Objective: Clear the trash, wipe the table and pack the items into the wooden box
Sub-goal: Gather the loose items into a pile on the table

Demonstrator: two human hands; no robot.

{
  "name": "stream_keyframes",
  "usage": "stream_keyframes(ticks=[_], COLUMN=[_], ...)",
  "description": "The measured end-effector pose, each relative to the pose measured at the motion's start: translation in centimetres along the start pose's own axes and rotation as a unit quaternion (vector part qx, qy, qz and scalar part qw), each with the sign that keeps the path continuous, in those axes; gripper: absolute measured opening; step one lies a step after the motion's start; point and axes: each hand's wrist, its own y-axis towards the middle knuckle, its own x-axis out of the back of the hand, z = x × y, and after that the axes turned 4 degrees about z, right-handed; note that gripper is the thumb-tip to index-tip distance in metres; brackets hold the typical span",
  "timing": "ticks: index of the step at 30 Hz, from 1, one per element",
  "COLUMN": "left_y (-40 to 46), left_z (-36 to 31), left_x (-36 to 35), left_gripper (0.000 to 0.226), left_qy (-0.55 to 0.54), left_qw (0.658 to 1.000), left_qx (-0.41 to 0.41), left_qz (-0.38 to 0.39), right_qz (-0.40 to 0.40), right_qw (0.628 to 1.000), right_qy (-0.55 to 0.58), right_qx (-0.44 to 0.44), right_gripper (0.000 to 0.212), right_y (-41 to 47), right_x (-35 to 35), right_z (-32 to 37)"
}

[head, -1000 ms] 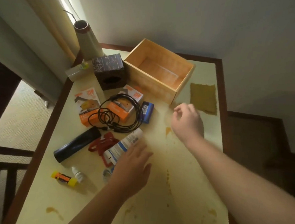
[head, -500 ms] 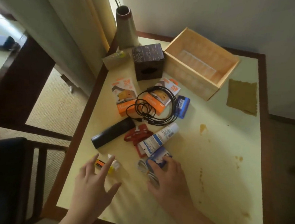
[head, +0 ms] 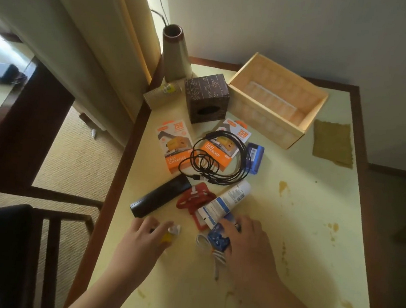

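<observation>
The empty wooden box (head: 261, 119) stands at the table's far side. My right hand (head: 245, 248) presses down with curled fingers on a crumpled blue wrapper (head: 216, 239); a striped scrap (head: 219, 262) pokes out beneath it. My left hand (head: 145, 239) curls over a small yellow stick (head: 166, 238) and a tiny white bottle (head: 174, 230) near the front left edge. Just beyond the hands lie a white tube (head: 227, 200), a red tag (head: 194, 198) and a black cylinder (head: 160, 198).
Two orange charger packs (head: 173, 146), a coiled black cable (head: 218, 162) and a blue pack (head: 255, 156) lie mid-table. A dark tissue box (head: 205, 97) and vase (head: 174, 53) stand at the back left. An olive cloth (head: 333, 143) lies right of the box. Brown stains (head: 283, 186) mark the table (head: 300, 236). A chair (head: 4, 247) stands left.
The view swung left. My right hand came back from near the box to the blue wrapper. My left hand moved left and closed down over the yellow stick and small bottle.
</observation>
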Motion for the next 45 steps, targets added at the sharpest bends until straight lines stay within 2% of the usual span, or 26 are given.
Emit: stream_keyframes(ticks=[2, 4, 6, 7, 10, 14, 18, 22, 24, 25, 27, 29, 31, 33, 34, 37, 39, 43, 45], left_y=[0.6, 1.3, 1.8, 2.0, 2.6, 2.8, 2.6, 2.6, 2.8, 2.8, 2.7, 2.9, 3.9, 6.0, 7.5, 13.5, 17.1, 20.3, 19.9], left_z=[0.6, 1.2, 1.3, 1.1, 0.9, 0.6, -0.2, -1.0, -1.2, -1.2, -1.3, -1.5, -1.7, -2.2, -2.5, -2.9, -2.6, -2.3, -2.1], left_x=[-0.4, -0.7, -0.6, -0.3, -0.2, -0.2, -0.4, 0.2, 0.4, 0.4, 0.8, 1.9, 4.2, 7.2, 8.8, 11.7, 12.1, 10.9, 10.3], left_gripper=[0.042, 0.048, 0.042, 0.047, 0.051, 0.051, 0.046, 0.023, 0.021, 0.022, 0.024, 0.025, 0.032, 0.036, 0.038, 0.043, 0.043, 0.039, 0.045], left_qy=[0.046, 0.068, 0.037, 0.024, 0.023, 0.027, 0.02, -0.009, -0.028, -0.041, -0.073, -0.096, -0.11, -0.133, -0.135, -0.133, -0.139, -0.04, -0.078], left_qw=[0.997, 0.991, 0.994, 0.995, 0.994, 0.995, 0.996, 0.997, 0.998, 0.998, 0.996, 0.994, 0.99, 0.981, 0.978, 0.969, 0.971, 0.996, 0.992], left_qx=[-0.05, -0.102, -0.097, -0.096, -0.108, -0.099, -0.088, -0.067, -0.056, -0.049, -0.037, -0.015, 0.012, 0.037, 0.049, 0.072, 0.072, 0.049, 0.069], left_qz=[0.033, 0.054, 0.034, 0.021, 0.012, -0.003, 0.003, -0.024, -0.028, -0.026, -0.031, -0.052, -0.091, -0.136, -0.155, -0.194, -0.181, -0.068, -0.074], right_qz=[0.01, 0.018, 0.026, 0.03, 0.072, -0.02, -0.129, -0.112, -0.11, -0.133, -0.201, -0.216, -0.132, -0.002, 0.027, 0.06, 0.063, 0.107, 0.11], right_qw=[1.0, 0.999, 0.997, 0.997, 0.994, 0.977, 0.98, 0.986, 0.989, 0.987, 0.97, 0.96, 0.971, 0.986, 0.988, 0.99, 0.992, 0.979, 0.963], right_qy=[-0.008, -0.006, -0.032, -0.022, 0.076, 0.21, 0.155, 0.117, 0.094, 0.09, 0.129, 0.137, 0.074, 0.092, 0.085, 0.046, 0.045, 0.16, 0.238], right_qx=[0.015, 0.036, 0.065, 0.075, 0.033, 0.006, -0.006, -0.032, -0.039, -0.027, 0.034, 0.116, 0.184, 0.136, 0.126, 0.117, 0.101, 0.072, 0.071], right_gripper=[0.066, 0.065, 0.064, 0.06, 0.045, 0.041, 0.048, 0.065, 0.072, 0.068, 0.046, 0.023, 0.024, 0.047, 0.055, 0.047, 0.038, 0.014, 0.012], right_y=[0.5, 0.8, 1.0, 1.0, 1.0, 3.8, 11.5, 16.4, 15.9, 14.8, 11.3, 6.4, 1.9, -1.7, -2.8, -3.9, -3.2, -1.3, -0.1], right_x=[0.6, 1.1, 1.8, 2.3, 6.1, 11.7, 15.2, 14.1, 13.1, 12.6, 10.7, 7.8, 4.0, 1.0, -0.2, -2.4, -2.5, 0.5, 3.5], right_z=[-0.6, -1.5, -2.5, -3.0, -3.9, -3.1, -1.1, -0.4, 0.3, 0.7, 1.2, 1.2, 0.5, -0.2, -0.4, -0.4, -0.2, 0.4, 0.4])
